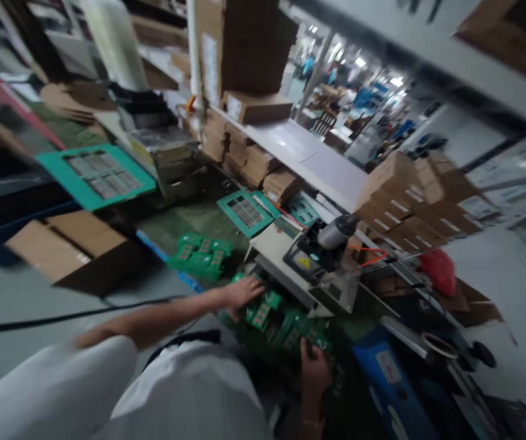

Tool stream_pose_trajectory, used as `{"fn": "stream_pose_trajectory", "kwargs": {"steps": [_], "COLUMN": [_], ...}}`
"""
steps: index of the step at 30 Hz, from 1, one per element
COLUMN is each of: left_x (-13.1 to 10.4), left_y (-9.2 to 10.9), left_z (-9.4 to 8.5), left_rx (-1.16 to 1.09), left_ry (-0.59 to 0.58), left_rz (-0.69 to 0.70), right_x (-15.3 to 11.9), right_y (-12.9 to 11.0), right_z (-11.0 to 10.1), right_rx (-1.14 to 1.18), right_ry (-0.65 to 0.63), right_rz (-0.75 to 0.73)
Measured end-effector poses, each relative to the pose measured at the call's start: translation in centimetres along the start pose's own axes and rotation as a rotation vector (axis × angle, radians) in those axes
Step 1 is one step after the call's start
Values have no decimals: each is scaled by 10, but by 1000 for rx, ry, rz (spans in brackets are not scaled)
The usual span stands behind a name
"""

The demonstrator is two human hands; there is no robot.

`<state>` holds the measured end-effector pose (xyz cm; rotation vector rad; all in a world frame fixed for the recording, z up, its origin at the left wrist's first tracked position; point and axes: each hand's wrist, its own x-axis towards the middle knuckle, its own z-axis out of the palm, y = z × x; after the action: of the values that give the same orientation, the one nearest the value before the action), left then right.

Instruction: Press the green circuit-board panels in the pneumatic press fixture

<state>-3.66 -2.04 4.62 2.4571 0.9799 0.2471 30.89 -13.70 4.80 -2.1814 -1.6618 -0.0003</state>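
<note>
My left hand lies with its fingers spread over the upper edge of a green circuit board, in front of a beige machine. Lower right, my right hand is at the near edge of more green boards, its index finger and thumb raised apart. Whether that hand grips a board is blurred. A stack of green boards rests on the green bench mat to the left of my left hand.
Teal frames lie at the left and beyond the machine. An open cardboard box stands left. Stacked cartons and a blue machine are at the right. A black cable runs across the left.
</note>
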Motion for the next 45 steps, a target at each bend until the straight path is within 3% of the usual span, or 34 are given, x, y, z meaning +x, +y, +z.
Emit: {"fn": "stream_pose_trajectory", "kwargs": {"steps": [4, 7, 11, 15, 17, 19, 23, 27, 32, 38, 41, 45], "left_x": [-83, -122, -127, -116, -110, -98, -59, -21, -5, -12, -17, -23], "left_y": [-61, -111, -160, -183, -181, -166, -109, -63, -61, -68, -66, -60], "left_z": [-49, -63, -60, -48, -43, -37, -12, 26, 65, 81, 79, 76], "left_rx": [130, 215, 213, 172, 179, 188, 126, 54, 49, 56, 28, -11], "left_ry": [109, 92, 106, 104, 122, 147, 93, -43, -100, -85, -93, -110], "left_rz": [-239, -449, -562, -522, -478, -406, -162, 39, 86, 43, 26, -19], "right_x": [-6, -12, -13, -5, 0, 5, 13, 9, -4, -12, -3, 44], "right_y": [-29, -66, -118, -145, -150, -152, -141, -100, -45, -26, -15, 12], "right_z": [9, 19, 35, 51, 55, 58, 55, 46, 43, 58, 67, 81], "right_rx": [-46, -127, -247, -312, -340, -359, -363, -269, -184, -111, -12, -4], "right_ry": [30, -84, -302, -416, -448, -473, -502, -477, -497, -496, -362, -142], "right_rz": [-1, -51, -44, -8, -11, -52, -170, -220, -397, -435, -273, 299]}}
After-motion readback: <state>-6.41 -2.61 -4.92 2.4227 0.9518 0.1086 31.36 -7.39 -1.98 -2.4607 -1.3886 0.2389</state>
